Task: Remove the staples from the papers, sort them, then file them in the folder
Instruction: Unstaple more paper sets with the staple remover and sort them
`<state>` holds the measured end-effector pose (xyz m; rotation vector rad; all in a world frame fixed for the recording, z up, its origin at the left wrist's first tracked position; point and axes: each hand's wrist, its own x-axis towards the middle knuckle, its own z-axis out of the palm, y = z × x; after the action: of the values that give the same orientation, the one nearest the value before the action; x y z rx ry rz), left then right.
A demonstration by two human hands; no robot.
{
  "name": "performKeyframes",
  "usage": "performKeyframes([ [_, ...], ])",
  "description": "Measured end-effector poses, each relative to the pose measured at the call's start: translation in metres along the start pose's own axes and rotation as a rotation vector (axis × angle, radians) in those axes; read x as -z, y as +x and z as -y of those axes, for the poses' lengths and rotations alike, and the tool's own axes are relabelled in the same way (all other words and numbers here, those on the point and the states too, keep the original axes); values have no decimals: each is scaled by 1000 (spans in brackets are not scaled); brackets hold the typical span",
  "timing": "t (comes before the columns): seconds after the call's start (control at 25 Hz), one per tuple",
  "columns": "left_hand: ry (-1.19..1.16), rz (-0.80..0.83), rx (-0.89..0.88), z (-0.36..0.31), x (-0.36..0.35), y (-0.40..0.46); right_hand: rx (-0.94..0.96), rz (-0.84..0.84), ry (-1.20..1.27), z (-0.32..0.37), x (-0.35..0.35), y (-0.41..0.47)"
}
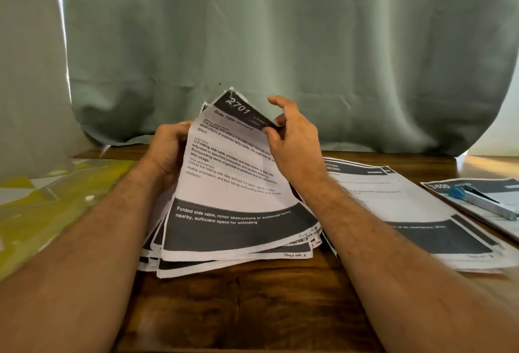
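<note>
Wooden table in front of a drawn green curtain

A pale grey-green curtain [280,44] fills nearly the whole back of the view, hanging in soft vertical folds, its lower edge reaching the far side of the table. Daylight glows through a narrow gap [60,2] along the curtain's left edge, and more brightness shows at the lower right corner, beside a strip of pale wall [502,139]. A lighter grey drape [25,72] hangs at the far left. The table [252,310] is dark brown wood with a strong, glossy grain, and warm light reflects off its far right part.
</note>
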<state>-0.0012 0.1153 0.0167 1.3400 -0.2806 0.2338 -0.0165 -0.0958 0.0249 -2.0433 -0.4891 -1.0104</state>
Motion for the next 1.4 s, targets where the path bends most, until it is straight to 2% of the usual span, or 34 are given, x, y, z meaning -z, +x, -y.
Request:
performKeyframes([
  [0.16,-37,49,12,-2,-2,-3,-17,53,-70,-1,-7,3],
  [0.28,-106,92,114,-3,-3,-8,7,97,-196,-6,-10,-1],
  [0.4,-143,66,168,-1,0,-3,37,103,-212,-9,-8,-1],
  [0.44,-93,18,162,1,1,1,62,127,-220,-10,-6,-2],
  [0.52,272,-148,81,12,7,12,91,297,-283,-11,0,-4],
  [0.6,852,-282,28,24,17,21,73,528,-346,-8,3,-7],
  [0.64,1064,-269,48,29,20,22,61,604,-371,-7,2,-9],
  [0.68,1171,-234,93,32,21,22,53,646,-392,-5,2,-11],
  [0.8,1192,-202,193,35,20,23,52,695,-415,-2,0,-14],
  [0.92,1161,-248,141,37,17,25,40,737,-398,-2,-1,-15],
  [1.08,1021,-338,31,32,16,23,23,675,-330,-4,-3,-15],
  [1.2,920,-344,79,29,16,21,53,622,-295,-4,-1,-15],
  [1.32,1121,-285,162,32,14,18,33,660,-299,-1,0,-16],
  [1.4,1193,-303,159,30,12,16,13,695,-315,0,-1,-17],
])
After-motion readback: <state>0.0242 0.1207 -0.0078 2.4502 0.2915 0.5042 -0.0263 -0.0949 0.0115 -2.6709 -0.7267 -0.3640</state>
